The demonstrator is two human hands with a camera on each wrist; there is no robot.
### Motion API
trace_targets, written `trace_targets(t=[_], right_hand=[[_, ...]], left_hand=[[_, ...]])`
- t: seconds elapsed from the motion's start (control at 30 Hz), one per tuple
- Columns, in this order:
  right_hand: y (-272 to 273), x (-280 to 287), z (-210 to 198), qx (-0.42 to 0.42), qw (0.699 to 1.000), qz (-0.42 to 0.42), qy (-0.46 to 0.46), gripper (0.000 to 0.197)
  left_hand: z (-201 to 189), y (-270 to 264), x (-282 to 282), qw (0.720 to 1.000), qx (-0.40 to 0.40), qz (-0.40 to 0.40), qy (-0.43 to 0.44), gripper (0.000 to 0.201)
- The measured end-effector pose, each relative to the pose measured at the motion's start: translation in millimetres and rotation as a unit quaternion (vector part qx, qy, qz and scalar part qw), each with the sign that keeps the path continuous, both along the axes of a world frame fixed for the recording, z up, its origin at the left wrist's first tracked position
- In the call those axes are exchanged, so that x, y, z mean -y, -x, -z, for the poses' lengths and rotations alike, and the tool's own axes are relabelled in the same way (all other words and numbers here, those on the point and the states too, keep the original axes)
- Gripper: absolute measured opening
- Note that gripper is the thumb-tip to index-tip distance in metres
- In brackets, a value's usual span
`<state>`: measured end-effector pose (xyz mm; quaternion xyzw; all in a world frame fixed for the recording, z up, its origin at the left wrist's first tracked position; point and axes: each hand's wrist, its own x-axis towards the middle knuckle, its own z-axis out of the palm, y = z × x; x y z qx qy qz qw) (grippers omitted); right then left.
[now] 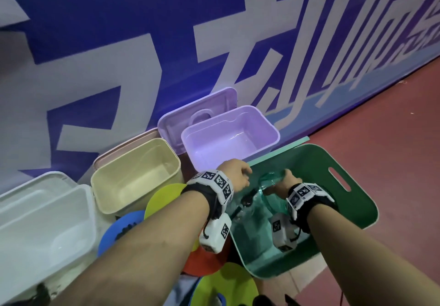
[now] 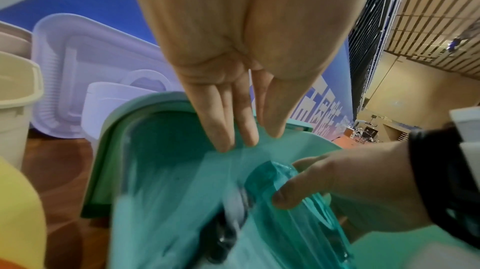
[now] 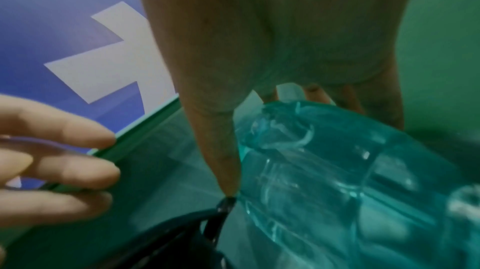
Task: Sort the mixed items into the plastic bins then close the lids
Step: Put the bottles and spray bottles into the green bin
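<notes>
Both hands reach into the green bin (image 1: pixel 357 174) at the right. My right hand (image 1: pixel 284 182) grips a clear plastic bottle (image 1: pixel 269 182) by its body, thumb on one side and fingers on the other (image 3: pixel 267 136). The bottle (image 3: pixel 337 181) lies tilted inside the bin. My left hand (image 1: pixel 240 174) hovers over the bin's far left rim with fingers (image 2: pixel 241 140) straight and nothing in them. A dark item (image 1: pixel 246 201) lies in the bin below the left hand. The purple bin (image 1: pixel 269 124), cream bin (image 1: pixel 176 160) and white bin (image 1: pixel 90 210) stand with their tops uncovered.
The bins stand in a row along a blue and white wall, on a red floor. The purple lid (image 1: pixel 214 98) leans behind its bin. Flat coloured discs lie in front: yellow-green (image 1: pixel 162 198), blue (image 1: pixel 123 224) and red (image 1: pixel 202 263).
</notes>
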<state>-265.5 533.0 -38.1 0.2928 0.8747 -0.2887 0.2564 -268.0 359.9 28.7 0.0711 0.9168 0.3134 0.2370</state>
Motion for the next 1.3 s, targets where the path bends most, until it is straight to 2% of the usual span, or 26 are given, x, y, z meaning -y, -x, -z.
trace_targets(t=[0.13, 0.27, 0.37, 0.47, 0.57, 0.73, 0.9, 1.03, 1.17, 1.3], right_hand=[[6.8, -4.5, -3.8, -0.030, 1.000, 0.009, -0.004, 0.069], [12.8, -6.7, -16.7, -0.047, 0.998, -0.039, 0.030, 0.062], [10.9, -6.1, -25.6, -0.067, 0.994, -0.053, 0.067, 0.065], [7.4, -3.4, -37.8, -0.088, 0.989, -0.058, 0.106, 0.053], [1.1, 3.2, -58.0, -0.097, 0.982, -0.071, 0.144, 0.043], [-5.1, 28.5, -98.6, -0.131, 0.970, -0.130, 0.161, 0.044], [-4.5, 79.6, -134.3, -0.163, 0.949, -0.186, 0.198, 0.037], [-9.4, 146.1, -155.1, -0.158, 0.922, -0.272, 0.224, 0.025], [-23.5, 216.3, -163.3, -0.164, 0.891, -0.354, 0.233, 0.028], [-42.0, 276.6, -162.9, -0.135, 0.862, -0.432, 0.229, 0.033]], left_hand=[[-3.3, 6.3, 1.9, 1.000, -0.009, 0.005, -0.002, 0.032], [-9.0, 7.8, 3.2, 0.999, -0.035, -0.008, -0.012, 0.029], [-12.8, 9.3, 5.5, 0.998, -0.054, -0.023, -0.022, 0.026], [-18.4, 9.0, 10.8, 0.996, -0.070, -0.037, -0.027, 0.025], [-21.3, 7.9, 19.8, 0.994, -0.074, -0.075, -0.036, 0.023], [-35.2, -1.0, 51.5, 0.985, -0.088, -0.141, -0.053, 0.025], [-60.0, -21.7, 105.4, 0.967, -0.149, -0.202, -0.041, 0.022], [-77.7, -52.4, 159.5, 0.944, -0.166, -0.279, -0.062, 0.020], [-85.4, -91.7, 222.9, 0.915, -0.173, -0.362, -0.045, 0.018], [-84.3, -137.1, 276.2, 0.881, -0.179, -0.435, -0.043, 0.008]])
